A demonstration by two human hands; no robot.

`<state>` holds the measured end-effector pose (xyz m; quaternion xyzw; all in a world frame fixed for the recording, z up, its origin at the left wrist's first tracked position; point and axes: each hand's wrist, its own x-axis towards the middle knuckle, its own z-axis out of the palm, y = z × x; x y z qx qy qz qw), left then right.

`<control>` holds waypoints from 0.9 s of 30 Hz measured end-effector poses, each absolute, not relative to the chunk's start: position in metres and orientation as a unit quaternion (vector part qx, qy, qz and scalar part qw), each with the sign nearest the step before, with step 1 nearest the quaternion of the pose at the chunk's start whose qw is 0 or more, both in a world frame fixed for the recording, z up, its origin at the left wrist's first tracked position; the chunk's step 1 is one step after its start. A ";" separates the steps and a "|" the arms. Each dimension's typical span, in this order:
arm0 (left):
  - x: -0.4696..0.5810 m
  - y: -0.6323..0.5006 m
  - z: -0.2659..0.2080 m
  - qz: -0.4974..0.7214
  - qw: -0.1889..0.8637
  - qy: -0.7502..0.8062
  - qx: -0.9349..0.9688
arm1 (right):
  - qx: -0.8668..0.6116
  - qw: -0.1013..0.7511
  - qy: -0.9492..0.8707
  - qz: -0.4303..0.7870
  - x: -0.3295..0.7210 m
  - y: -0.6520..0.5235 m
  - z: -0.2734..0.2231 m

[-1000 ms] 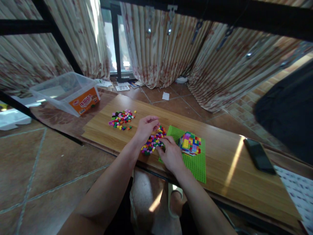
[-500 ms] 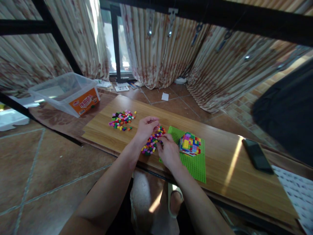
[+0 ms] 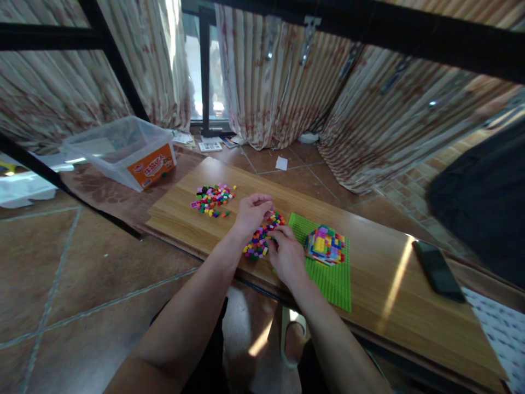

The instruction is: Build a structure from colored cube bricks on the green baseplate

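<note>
Left of the green baseplate (image 3: 333, 290), the left hand (image 3: 252, 212) and right hand (image 3: 287, 256) curl over the brick pile (image 3: 256, 247) near the table's (image 3: 379, 273) front edge, whether gripping I cannot tell, with wood stretching rightward to the phone (image 3: 438, 271).

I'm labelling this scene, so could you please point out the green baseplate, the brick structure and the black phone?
Green baseplate (image 3: 330, 283): head view, bare studded area.
Brick structure (image 3: 325, 245): head view, its visible middle.
Black phone (image 3: 438, 271): head view, middle of its upper face.
</note>
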<state>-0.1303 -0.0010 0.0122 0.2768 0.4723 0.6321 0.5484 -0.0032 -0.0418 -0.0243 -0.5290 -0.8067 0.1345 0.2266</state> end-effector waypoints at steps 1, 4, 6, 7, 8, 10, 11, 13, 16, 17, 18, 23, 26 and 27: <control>-0.131 -0.001 0.013 0.632 0.548 0.473 0.277 | -0.531 0.219 -0.808 0.133 -0.004 -0.042 -0.024; -0.131 -0.001 0.013 0.632 0.547 0.475 0.276 | -0.543 0.204 -0.804 0.129 -0.005 -0.042 -0.021; -0.131 -0.001 0.013 0.631 0.546 0.477 0.276 | -0.552 0.196 -0.800 0.129 -0.006 -0.041 -0.020; -0.131 -0.001 0.013 0.630 0.546 0.478 0.276 | -0.556 0.192 -0.798 0.129 -0.006 -0.040 -0.019; -0.131 -0.001 0.012 0.629 0.547 0.478 0.276 | -0.559 0.188 -0.797 0.129 -0.006 -0.039 -0.019; -0.131 -0.001 0.012 0.627 0.548 0.479 0.276 | -0.562 0.180 -0.797 0.130 -0.006 -0.037 -0.019; -0.130 -0.001 0.013 0.627 0.548 0.479 0.276 | -0.562 0.177 -0.797 0.129 -0.006 -0.036 -0.020; -0.130 -0.002 0.013 0.629 0.549 0.477 0.275 | -0.559 0.173 -0.801 0.128 -0.005 -0.035 -0.022; -0.130 -0.002 0.013 0.632 0.550 0.473 0.273 | -0.551 0.189 -0.802 0.129 -0.004 -0.035 -0.025; -0.131 -0.002 0.013 0.633 0.549 0.473 0.273 | -0.548 0.200 -0.801 0.132 -0.004 -0.034 -0.025; -0.131 -0.002 0.013 0.633 0.549 0.472 0.272 | -0.545 0.215 -0.798 0.137 -0.004 -0.034 -0.025; -0.132 -0.001 0.013 0.630 0.550 0.476 0.272 | -0.526 0.319 -0.766 0.187 -0.001 -0.033 -0.020; -0.132 -0.001 0.014 0.630 0.551 0.474 0.273 | -0.515 0.371 -0.736 0.233 0.002 -0.034 -0.016; -0.131 -0.001 0.014 0.630 0.551 0.473 0.274 | -0.514 0.388 -0.722 0.253 0.003 -0.035 -0.014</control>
